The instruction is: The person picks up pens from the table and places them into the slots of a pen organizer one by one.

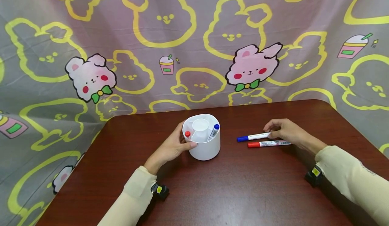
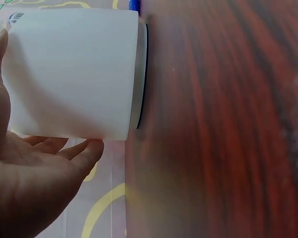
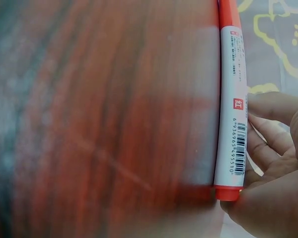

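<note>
A white round pen holder (image 1: 205, 150) stands on the table, with a red-capped marker (image 1: 187, 134) and a blue-capped marker (image 1: 215, 129) in its outer compartments. My left hand (image 1: 177, 141) grips its left side, thumb at the front and fingers behind. On the table to the right, my right hand (image 1: 287, 131) pinches the white end of a blue marker (image 1: 253, 137) between thumb and fingers. Nearer me lies a red marker (image 1: 267, 144), just below that hand. In the right wrist view, the red marker (image 3: 232, 109) hides the blue one.
The dark brown wooden table (image 1: 212, 189) reaches back to a cloth curtain (image 1: 194, 57) with yellow outlines and cartoon animals. Small black wrist devices sit at the left cuff (image 1: 160, 190) and the right cuff (image 1: 314, 176).
</note>
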A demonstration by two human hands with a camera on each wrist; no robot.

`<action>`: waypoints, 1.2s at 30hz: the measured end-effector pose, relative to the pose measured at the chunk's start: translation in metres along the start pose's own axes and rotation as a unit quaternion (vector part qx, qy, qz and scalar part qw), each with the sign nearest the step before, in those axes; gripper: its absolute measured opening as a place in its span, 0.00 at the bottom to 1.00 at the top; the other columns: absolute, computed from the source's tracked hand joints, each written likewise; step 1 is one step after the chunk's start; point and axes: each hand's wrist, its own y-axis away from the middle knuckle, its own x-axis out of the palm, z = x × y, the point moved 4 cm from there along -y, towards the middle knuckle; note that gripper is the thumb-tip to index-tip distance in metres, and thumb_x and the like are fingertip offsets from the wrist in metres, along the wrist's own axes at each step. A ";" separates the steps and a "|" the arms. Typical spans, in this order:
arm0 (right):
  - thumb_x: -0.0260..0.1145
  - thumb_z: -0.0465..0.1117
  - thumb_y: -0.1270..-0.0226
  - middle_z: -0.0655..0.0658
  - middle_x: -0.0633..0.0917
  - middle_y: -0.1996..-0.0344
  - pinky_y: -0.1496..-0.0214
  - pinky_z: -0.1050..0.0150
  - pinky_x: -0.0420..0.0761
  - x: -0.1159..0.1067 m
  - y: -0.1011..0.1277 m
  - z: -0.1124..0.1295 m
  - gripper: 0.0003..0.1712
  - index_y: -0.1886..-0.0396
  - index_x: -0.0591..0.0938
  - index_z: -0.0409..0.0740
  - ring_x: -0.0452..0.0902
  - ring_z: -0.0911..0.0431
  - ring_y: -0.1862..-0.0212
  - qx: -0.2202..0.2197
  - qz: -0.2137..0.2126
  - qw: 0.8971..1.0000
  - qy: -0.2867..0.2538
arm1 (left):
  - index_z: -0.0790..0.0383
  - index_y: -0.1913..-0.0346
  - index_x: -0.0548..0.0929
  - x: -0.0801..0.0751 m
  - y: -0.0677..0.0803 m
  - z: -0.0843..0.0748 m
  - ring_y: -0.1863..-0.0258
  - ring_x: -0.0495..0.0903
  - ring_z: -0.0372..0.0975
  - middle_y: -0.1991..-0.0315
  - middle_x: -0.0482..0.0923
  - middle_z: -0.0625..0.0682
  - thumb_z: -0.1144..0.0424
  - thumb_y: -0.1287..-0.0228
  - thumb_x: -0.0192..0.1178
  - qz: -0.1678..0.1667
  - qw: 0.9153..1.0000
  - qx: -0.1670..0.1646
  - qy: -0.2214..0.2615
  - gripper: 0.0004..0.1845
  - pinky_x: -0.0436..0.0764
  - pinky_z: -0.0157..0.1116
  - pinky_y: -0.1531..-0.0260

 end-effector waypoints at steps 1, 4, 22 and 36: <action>0.70 0.34 0.31 0.39 0.86 0.54 0.54 0.63 0.76 0.000 0.000 0.001 0.14 0.48 0.84 0.34 0.77 0.50 0.53 -0.001 -0.001 1.000 0.006 | 0.58 0.17 0.52 0.000 0.000 0.000 0.25 0.67 0.54 0.24 0.64 0.62 0.70 0.37 0.73 -0.001 1.000 0.000 -0.004 0.51 0.66 0.53 0.24; 0.70 0.33 0.32 0.40 0.86 0.56 0.54 0.62 0.76 0.002 -0.001 0.003 0.13 0.50 0.86 0.35 0.77 0.49 0.54 -0.006 -0.003 1.000 0.024 | 0.56 0.18 0.53 0.001 -0.001 0.001 0.28 0.70 0.52 0.25 0.66 0.60 0.69 0.37 0.74 -0.006 1.000 -0.002 -0.018 0.52 0.70 0.51 0.26; 0.71 0.34 0.32 0.38 0.87 0.55 0.56 0.61 0.73 0.002 0.002 0.008 0.11 0.53 0.88 0.36 0.77 0.48 0.54 -0.009 -0.005 0.998 0.068 | 0.55 0.17 0.52 0.003 0.000 -0.001 0.30 0.70 0.51 0.26 0.67 0.59 0.66 0.34 0.73 -0.008 0.999 0.002 -0.043 0.50 0.69 0.51 0.27; 0.70 0.37 0.30 0.40 0.87 0.52 0.53 0.60 0.75 -0.006 0.005 0.013 0.10 0.52 0.89 0.41 0.76 0.49 0.52 -0.008 -0.032 0.999 0.034 | 0.54 0.16 0.48 0.006 -0.003 -0.001 0.29 0.69 0.49 0.25 0.66 0.58 0.55 0.44 0.81 -0.010 0.999 0.032 -0.025 0.62 0.60 0.52 0.23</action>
